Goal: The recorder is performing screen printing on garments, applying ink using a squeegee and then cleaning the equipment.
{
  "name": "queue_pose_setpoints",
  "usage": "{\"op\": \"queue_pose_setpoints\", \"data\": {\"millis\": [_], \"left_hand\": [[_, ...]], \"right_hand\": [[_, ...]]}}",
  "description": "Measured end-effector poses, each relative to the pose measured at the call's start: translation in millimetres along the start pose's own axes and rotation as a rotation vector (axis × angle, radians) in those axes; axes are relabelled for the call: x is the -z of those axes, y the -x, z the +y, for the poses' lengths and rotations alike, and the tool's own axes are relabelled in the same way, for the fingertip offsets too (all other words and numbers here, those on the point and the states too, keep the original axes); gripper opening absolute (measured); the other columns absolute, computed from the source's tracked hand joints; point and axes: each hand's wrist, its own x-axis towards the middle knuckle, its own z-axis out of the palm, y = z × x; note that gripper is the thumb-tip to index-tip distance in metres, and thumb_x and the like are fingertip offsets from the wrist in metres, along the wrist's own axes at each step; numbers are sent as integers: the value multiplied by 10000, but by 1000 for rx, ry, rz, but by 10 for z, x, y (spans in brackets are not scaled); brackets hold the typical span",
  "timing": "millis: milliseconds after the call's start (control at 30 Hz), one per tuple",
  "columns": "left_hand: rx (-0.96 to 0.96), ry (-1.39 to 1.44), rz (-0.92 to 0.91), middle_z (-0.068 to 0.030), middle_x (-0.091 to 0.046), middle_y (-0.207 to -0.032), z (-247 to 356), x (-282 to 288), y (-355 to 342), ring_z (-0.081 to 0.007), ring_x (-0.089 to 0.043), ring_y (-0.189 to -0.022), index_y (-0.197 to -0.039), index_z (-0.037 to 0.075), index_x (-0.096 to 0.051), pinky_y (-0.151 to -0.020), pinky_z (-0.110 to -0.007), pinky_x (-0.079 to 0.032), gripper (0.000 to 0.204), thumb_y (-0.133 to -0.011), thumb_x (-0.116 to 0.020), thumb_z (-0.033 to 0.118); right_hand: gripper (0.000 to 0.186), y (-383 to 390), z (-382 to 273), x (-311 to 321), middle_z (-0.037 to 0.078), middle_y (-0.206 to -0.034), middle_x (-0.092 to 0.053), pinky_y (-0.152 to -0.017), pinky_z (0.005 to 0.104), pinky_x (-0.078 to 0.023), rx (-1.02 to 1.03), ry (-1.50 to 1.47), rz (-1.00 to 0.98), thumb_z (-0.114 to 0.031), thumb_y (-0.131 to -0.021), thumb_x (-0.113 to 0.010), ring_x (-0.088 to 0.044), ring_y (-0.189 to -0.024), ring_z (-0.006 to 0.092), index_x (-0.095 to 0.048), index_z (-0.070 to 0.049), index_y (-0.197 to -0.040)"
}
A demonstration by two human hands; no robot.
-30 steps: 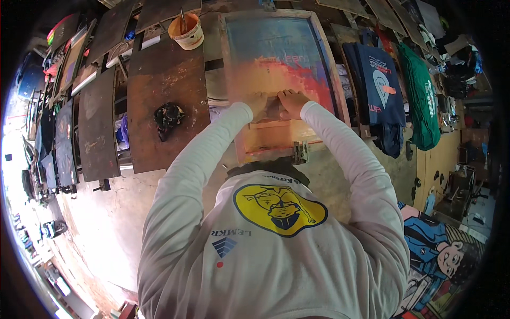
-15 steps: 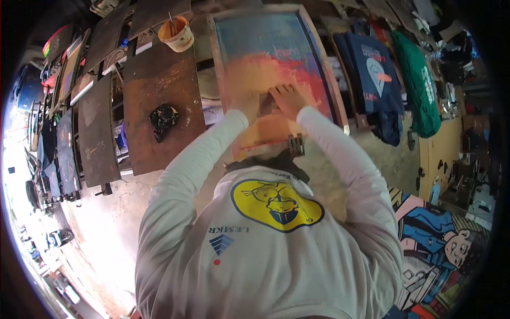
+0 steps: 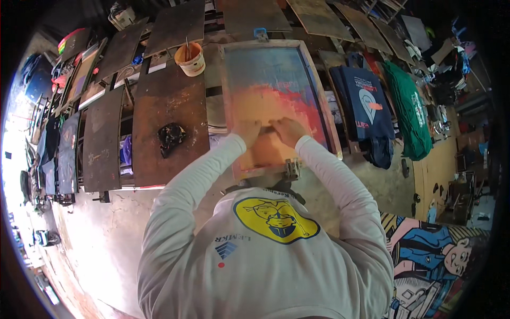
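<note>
A wooden-framed printing screen [image 3: 320, 91] lies in front of me, its mesh [image 3: 260, 66] bluish at the far end and smeared with orange and red ink nearer me. On the orange part, my left hand [image 3: 247, 131] and my right hand [image 3: 288, 131] sit side by side with fingers curled. Between them shows a short dark stretch of a squeegee [image 3: 266, 129], gripped from both ends. Its lower edge and the parts under my fingers are hidden. A metal clamp [image 3: 292, 169] sits at the screen's near edge.
Left of the screen, a brown board [image 3: 154, 106] carries an ink-stained tub [image 3: 190, 59] with a stick in it and a crumpled black lump [image 3: 171, 139]. To the right lie folded navy shirts [image 3: 357, 85] and green cloth [image 3: 408, 106]. More boards [image 3: 175, 26] stand beyond.
The view has shifted, so the scene sits lower in the picture. My right fingers, earlier stretched out, are now curled. Both hands lie slightly closer to the screen's near edge.
</note>
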Motion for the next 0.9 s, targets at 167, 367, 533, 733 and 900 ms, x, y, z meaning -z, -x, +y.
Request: {"op": "queue_pose_setpoints", "data": {"millis": [167,367,533,733,900], "left_hand": [[-200,23,249,-141,-664,-1086,1,-504,290,-282,-635,-1049,-1148,9,-614,-889,-387,-518,346,-870,-592,214],[-100,-245,207,-143,-656,-1193,169,-573,334,-246,-635,-1097,-1234,0,-603,-945,-369,-504,424,-860,-560,194],[-52,-263,176,-167,-652,-1188,297,-625,342,-265,-637,-1101,-1234,-12,-604,-935,-366,-513,405,-872,-526,153],[-42,-116,39,-221,-638,-1211,281,-569,363,-305,-633,-1098,-1240,-71,-586,-941,-381,-510,450,-865,-543,174],[-68,-204,203,-208,-659,-1163,300,-786,287,-298,-640,-1060,-1213,-73,-602,-914,-373,-524,437,-851,-554,165]], "right_hand": [[216,139,-202,-274,137,-973,-672,-821,403,-543,-21,97,-97,-106,-831,-557,-666,-930,303,-648,-34,-1014],[271,163,-324,-506,161,-1005,-655,-756,336,-598,-79,308,-251,-124,-829,-570,-667,-987,266,-616,46,-1035],[352,212,-345,-500,184,-1058,-653,-761,340,-600,-17,359,-241,-130,-834,-565,-644,-1040,296,-601,76,-1118],[443,226,-393,-586,221,-1106,-651,-939,367,-516,27,464,-276,-146,-834,-564,-619,-1101,333,-580,118,-1190],[451,269,-315,-717,240,-1100,-652,-988,369,-481,49,505,-211,-153,-831,-565,-622,-1092,345,-583,134,-1178]]}}
